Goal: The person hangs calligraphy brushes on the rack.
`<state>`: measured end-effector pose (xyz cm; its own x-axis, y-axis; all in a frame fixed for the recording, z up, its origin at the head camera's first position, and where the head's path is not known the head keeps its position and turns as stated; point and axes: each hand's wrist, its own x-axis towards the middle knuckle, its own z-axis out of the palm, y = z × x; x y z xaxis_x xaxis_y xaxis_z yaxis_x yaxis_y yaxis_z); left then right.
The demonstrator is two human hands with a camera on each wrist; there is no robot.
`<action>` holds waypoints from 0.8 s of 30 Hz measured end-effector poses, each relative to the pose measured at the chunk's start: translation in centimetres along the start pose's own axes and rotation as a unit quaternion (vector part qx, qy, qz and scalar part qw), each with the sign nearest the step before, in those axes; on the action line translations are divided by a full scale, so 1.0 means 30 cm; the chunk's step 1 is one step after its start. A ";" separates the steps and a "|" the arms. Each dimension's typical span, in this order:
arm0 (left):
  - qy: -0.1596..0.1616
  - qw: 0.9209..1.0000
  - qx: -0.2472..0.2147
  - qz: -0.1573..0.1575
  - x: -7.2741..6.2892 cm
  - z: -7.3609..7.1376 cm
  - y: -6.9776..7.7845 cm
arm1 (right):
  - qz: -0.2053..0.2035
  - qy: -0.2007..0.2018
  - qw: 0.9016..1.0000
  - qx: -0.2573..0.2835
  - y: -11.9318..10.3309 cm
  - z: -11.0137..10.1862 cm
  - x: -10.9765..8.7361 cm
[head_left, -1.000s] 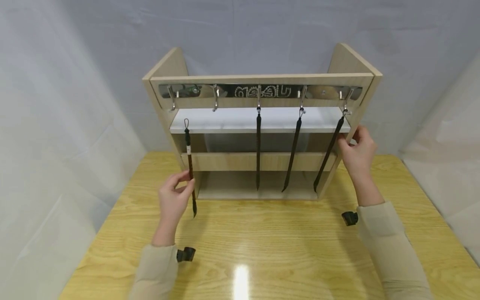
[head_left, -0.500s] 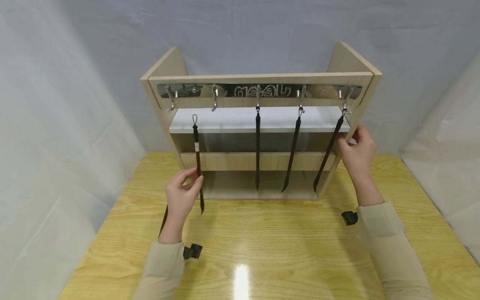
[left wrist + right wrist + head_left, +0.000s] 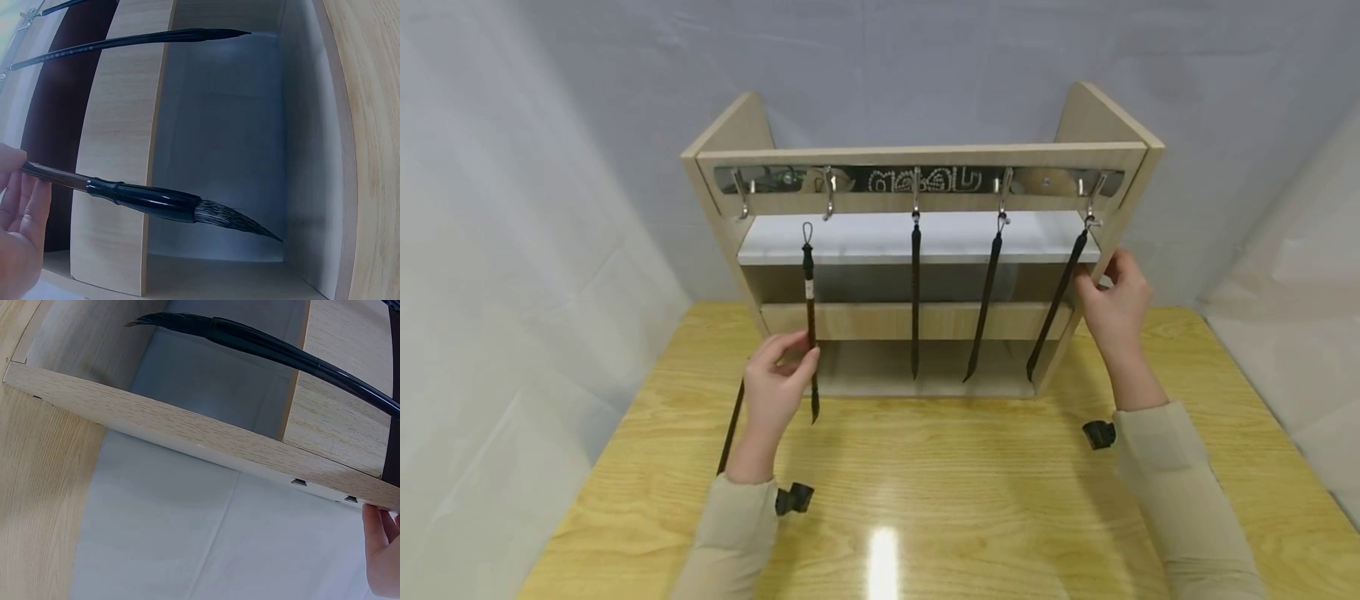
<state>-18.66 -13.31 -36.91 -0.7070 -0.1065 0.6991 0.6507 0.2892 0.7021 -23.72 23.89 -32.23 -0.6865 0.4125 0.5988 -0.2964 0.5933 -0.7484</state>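
Note:
My left hand (image 3: 771, 387) pinches a calligraphy brush (image 3: 810, 312) by its brown handle, between thumb and fingertips. The brush stands nearly upright in front of the wooden desk shelf (image 3: 865, 322), loop up, just below the second hook (image 3: 830, 196) from the left. In the left wrist view its dark bristle tip (image 3: 234, 219) points away from the hand. Three dark brushes hang by their loops from the middle and right-hand hooks, one of them the rightmost brush (image 3: 1058, 304). At the shelf's right side panel, my right hand (image 3: 1116, 304) grips the edge.
A metal hook rail (image 3: 1052, 182) runs along the shelf's top front board; its two left hooks bear nothing. Another dark thin stick (image 3: 730, 429) lies on the wood-grain table (image 3: 962, 492), partly behind my left wrist. Pale cloth (image 3: 925, 75) hangs behind and at both sides.
My left hand has carried the brush to the right and slightly up, from beneath the first hook to near the second. The dark stick behind my wrist has come into sight. My right hand has stayed put.

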 end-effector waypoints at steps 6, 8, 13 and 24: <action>-0.010 1.000 -0.011 0.015 0.004 0.014 0.004 | -0.002 0.001 1.000 -0.002 0.001 -0.001 0.001; -0.013 1.000 -0.015 0.014 0.006 0.020 0.009 | -0.003 0.000 1.000 -0.003 0.002 -0.001 0.001; -0.016 0.999 -0.020 0.020 0.015 0.033 0.048 | 0.003 -0.003 1.000 -0.005 0.001 0.000 0.000; -0.014 0.999 -0.014 0.026 0.016 0.038 0.024 | -0.005 0.001 1.000 -0.007 0.004 -0.001 0.001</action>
<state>-18.86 -12.06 -36.22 -0.6796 -0.0658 0.7306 0.6938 0.2661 0.6693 -23.75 23.98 -32.29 -0.6818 0.4074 0.6076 -0.2943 0.6076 -0.7377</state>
